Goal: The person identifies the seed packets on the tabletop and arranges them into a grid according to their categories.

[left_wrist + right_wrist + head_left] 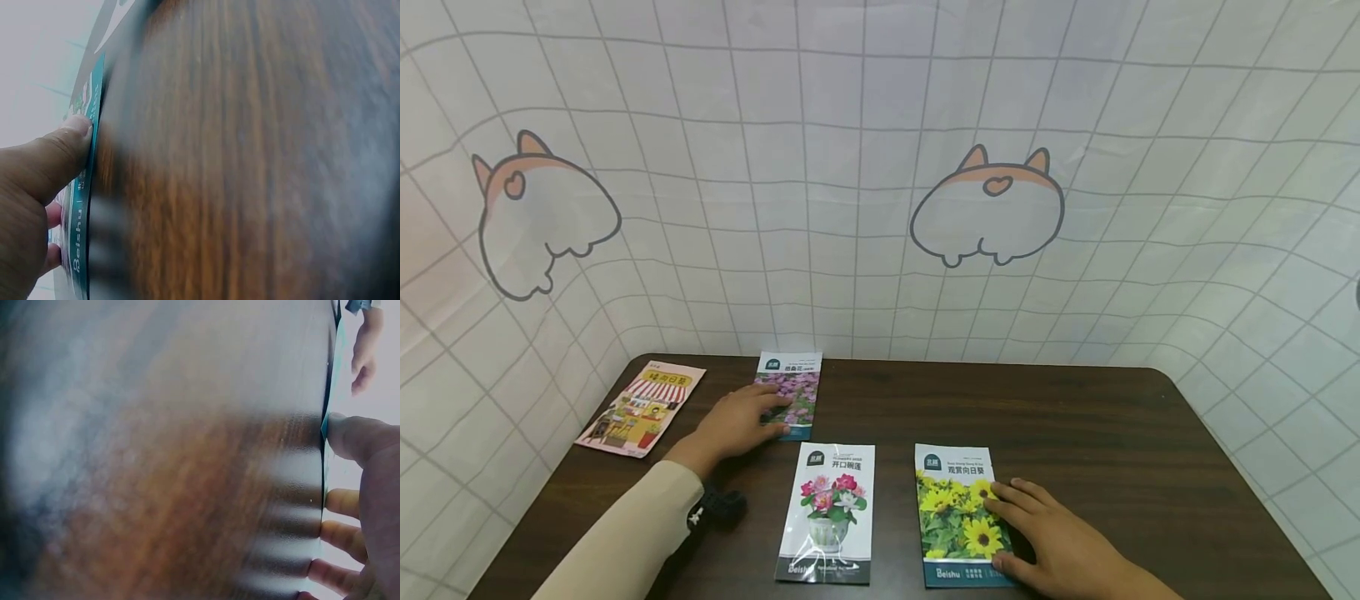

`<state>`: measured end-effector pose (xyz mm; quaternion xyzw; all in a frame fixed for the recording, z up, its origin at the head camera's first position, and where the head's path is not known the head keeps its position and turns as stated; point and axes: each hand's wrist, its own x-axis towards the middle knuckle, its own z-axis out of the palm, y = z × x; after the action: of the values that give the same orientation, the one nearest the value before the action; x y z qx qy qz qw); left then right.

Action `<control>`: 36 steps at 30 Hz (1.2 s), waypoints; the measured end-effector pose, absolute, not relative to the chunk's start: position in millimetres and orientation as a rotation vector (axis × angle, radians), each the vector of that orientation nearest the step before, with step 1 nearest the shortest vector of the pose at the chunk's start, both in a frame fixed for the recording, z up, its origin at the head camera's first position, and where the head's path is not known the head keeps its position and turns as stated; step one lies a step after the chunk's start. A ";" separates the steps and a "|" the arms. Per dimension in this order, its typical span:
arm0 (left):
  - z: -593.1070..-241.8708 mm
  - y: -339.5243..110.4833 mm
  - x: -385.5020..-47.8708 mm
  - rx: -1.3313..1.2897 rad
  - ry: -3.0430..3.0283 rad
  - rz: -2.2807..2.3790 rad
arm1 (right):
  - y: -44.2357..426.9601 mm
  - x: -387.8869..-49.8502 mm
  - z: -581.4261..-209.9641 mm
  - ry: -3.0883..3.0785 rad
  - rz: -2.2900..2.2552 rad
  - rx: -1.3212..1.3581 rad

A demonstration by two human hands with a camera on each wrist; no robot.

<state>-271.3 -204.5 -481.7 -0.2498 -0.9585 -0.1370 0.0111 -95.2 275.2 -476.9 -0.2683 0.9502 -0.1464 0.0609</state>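
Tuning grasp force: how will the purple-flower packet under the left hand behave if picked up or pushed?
Probably light and a bit floppy: the purple-flower packet shows a thin edge in the left wrist view. Unlikely to roll or tip, since it lies broad side down on the table; a push would more likely slide it.

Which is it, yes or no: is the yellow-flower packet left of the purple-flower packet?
No: the yellow-flower packet lies right of the purple-flower packet.
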 end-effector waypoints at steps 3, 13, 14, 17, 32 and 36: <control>-482.5 -201.6 -271.9 -0.783 -2.982 -0.421 | 275.3 -95.0 -476.9 2.876 -0.446 -0.818; -478.0 -190.0 -271.8 -0.768 -3.029 -0.426 | 275.1 -95.5 -476.5 2.870 -0.439 -0.831; -478.0 -189.0 -271.8 -0.769 -3.033 -0.426 | 275.1 -95.6 -476.5 2.869 -0.438 -0.829; -478.8 -186.3 -272.3 -0.773 -3.037 -0.417 | 275.1 -95.9 -476.5 2.865 -0.437 -0.824; -477.4 -171.9 -275.4 -0.765 -3.067 -0.397 | 274.5 -96.3 -476.7 2.872 -0.416 -0.808; -475.3 -167.7 -276.0 -0.760 -3.080 -0.389 | 274.8 -96.3 -477.5 2.879 -0.411 -0.808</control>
<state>-276.0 -167.7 -475.3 -0.2377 -0.9633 -0.1218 -0.0272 -96.3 274.8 -477.5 -0.2671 0.9520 -0.1359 0.0616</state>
